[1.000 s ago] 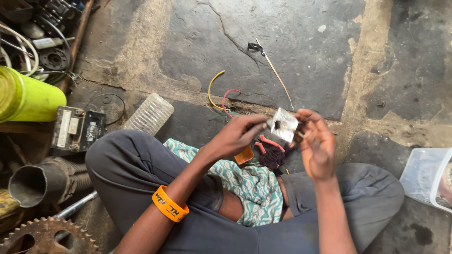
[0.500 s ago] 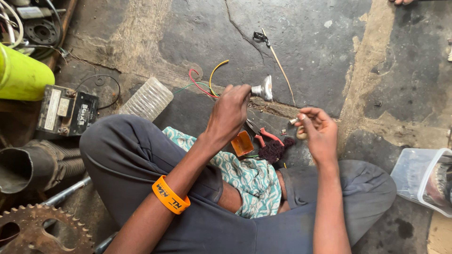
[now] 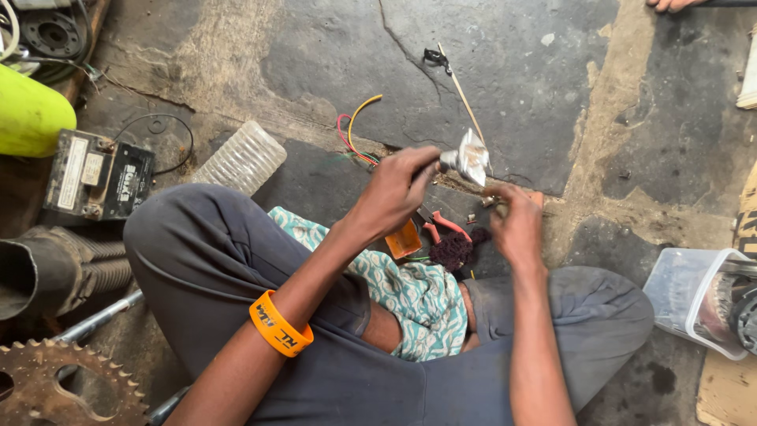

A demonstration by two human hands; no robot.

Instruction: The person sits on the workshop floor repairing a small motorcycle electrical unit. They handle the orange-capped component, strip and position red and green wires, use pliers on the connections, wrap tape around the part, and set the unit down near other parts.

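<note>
I sit cross-legged on a stone floor. My left hand (image 3: 394,193), with an orange wristband on that arm, grips the stem of a small silvery reflector (image 3: 471,156) and holds it above my lap. My right hand (image 3: 516,225) is just below and right of it, fingers pinched on a tiny metal part (image 3: 489,202) too small to identify. Under my hands lie an orange lens piece (image 3: 404,241), red-handled pliers (image 3: 443,229) and a dark red tuft (image 3: 453,252). Red, yellow and green wires (image 3: 355,134) curl on the floor beyond my left hand.
A black battery (image 3: 98,177), a clear ribbed cover (image 3: 240,158) and a yellow-green container (image 3: 27,114) lie to the left. A pipe (image 3: 39,272) and a rusty sprocket (image 3: 55,390) are lower left. A clear plastic tub (image 3: 698,296) stands right. Another person's hand (image 3: 670,4) shows top right.
A second ago both hands held the reflector together. Now the left hand alone holds it, and the right hand has drawn away with a small part pinched in its fingers.
</note>
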